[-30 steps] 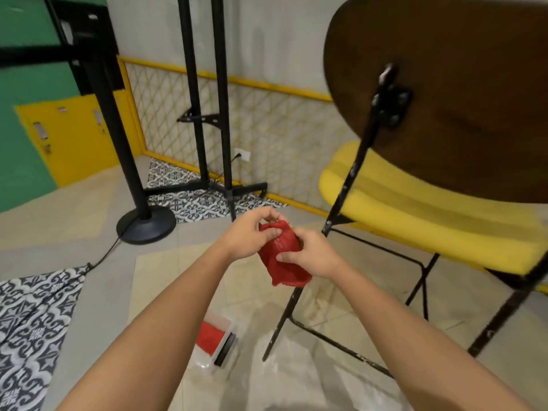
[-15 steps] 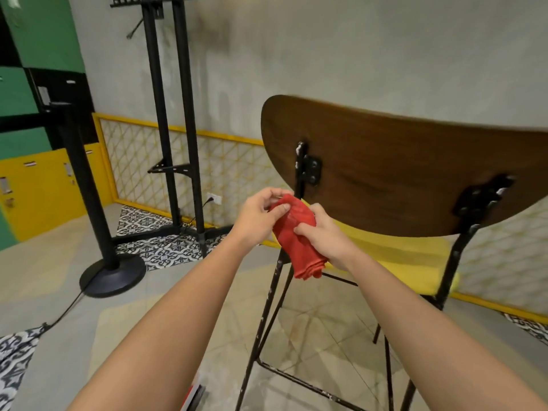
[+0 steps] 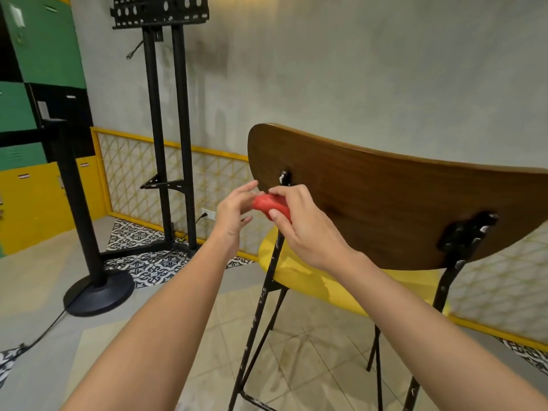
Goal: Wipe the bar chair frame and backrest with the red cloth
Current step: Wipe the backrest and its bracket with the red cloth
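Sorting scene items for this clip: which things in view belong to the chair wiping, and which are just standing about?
Part of the job: red cloth, right hand gripping it, left hand beside it, backrest, chair frame.

Just standing about: TV stand, barrier post, floor cable, lockers.

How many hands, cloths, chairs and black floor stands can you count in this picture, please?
Hands: 2 (left hand, right hand)
Cloths: 1 (red cloth)
Chairs: 1 (bar chair)
Black floor stands: 2 (TV stand, round-based post)
Total: 6
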### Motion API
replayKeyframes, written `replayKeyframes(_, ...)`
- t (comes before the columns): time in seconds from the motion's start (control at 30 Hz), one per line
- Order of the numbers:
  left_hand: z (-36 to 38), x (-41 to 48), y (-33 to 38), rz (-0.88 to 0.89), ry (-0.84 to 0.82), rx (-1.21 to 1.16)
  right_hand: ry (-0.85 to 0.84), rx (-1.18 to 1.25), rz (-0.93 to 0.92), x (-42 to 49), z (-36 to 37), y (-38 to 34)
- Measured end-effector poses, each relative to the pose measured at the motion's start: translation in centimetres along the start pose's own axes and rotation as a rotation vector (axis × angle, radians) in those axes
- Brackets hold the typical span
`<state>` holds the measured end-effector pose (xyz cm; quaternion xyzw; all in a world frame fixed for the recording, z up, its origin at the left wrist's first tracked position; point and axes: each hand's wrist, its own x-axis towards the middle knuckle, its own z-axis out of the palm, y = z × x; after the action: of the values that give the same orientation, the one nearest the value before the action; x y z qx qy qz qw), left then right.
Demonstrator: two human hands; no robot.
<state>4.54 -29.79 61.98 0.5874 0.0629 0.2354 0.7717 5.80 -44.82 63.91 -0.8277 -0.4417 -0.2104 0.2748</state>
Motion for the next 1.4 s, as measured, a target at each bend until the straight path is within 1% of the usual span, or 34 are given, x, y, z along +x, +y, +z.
replayKeyframes(0.1, 0.9, 1.1, 0.5, 0.013, 0.042, -0.051, 0.162, -0.209, -0.161, 1.0, -0.5, -1.0)
replayKeyframes(0.17, 1.3, 1.7, 0.6, 0.031, 0.045, -0.053, 0.251, -0.329, -0.231, 1.7, -0.6, -1.1)
replayKeyframes(0.3, 2.0, 2.4, 0.9, 0.057, 0.063, -0.044, 0.336, -0.500, -0.211, 3.2, -0.8, 0.4)
replayKeyframes(0.43, 2.2, 2.7, 1.0, 0.080, 0.084, -0.005, 0.374, -0.689, -0.205, 4.1, -0.2, 1.9)
replayKeyframes(0.53, 2.4, 2.7, 0.6, 0.084, 0.041, 0.033, 0.366, -0.776, -0.260, 4.1, 0.6, 2.5)
replayKeyframes(0.63, 2.5, 2.6, 0.2, 0.088, 0.010, 0.060, 0.345, -0.795, -0.291, 3.8, 1.0, 3.0)
replayKeyframes(0.83, 2.3, 2.2, 0.2, 0.077, -0.022, 0.062, 0.193, -0.949, -0.374, 3.1, 0.7, 3.4)
replayKeyframes(0.93, 2.2, 2.1, 0.2, 0.080, -0.049, 0.074, 0.152, -0.948, -0.396, 3.0, 0.3, 3.4)
replayKeyframes(1.0, 2.1, 2.0, 0.3, 0.078, -0.051, 0.078, 0.164, -0.921, -0.396, 3.1, -0.2, 3.2)
replayKeyframes(1.13, 2.0, 1.8, 0.6, 0.074, -0.066, 0.083, 0.235, -0.877, -0.340, 3.9, -0.8, 2.2)
replayKeyframes(1.2, 2.0, 1.7, 0.7, 0.074, -0.074, 0.087, 0.190, -0.943, -0.374, 4.1, -0.7, 2.0)
replayKeyframes(1.3, 1.8, 1.8, 0.6, 0.068, -0.087, 0.089, 0.073, -1.097, -0.440, 3.6, -0.3, 2.3)
replayKeyframes(1.4, 1.6, 1.9, 0.5, 0.064, -0.110, 0.102, 0.026, -1.113, -0.455, 3.0, -0.1, 2.7)
